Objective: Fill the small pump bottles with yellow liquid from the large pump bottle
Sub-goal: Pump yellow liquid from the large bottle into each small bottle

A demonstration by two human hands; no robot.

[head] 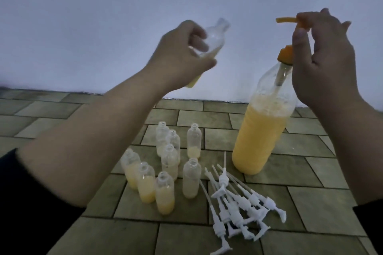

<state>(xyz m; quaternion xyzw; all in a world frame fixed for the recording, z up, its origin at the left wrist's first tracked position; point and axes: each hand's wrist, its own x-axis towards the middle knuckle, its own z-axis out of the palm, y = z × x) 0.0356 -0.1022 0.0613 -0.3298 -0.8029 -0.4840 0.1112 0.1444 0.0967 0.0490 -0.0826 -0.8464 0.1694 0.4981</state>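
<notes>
My left hand [182,56] grips a small clear bottle [71,38], tilted with its open neck up and to the right, a little yellow liquid at its bottom. The large bottle [263,130] stands at the right, over half full of yellow liquid. My right hand [323,62] pinches its raised orange pump head [290,20], whose spout points left toward the small bottle but stays apart from it. Several small open bottles [165,161] stand on the tiles below, some part-filled with yellow.
A heap of white pump tops with dip tubes [238,201] lies on the tiled floor [310,203] in front of the large bottle. A pale wall [124,16] rises behind everything. Dark sleeves show at the lower corners.
</notes>
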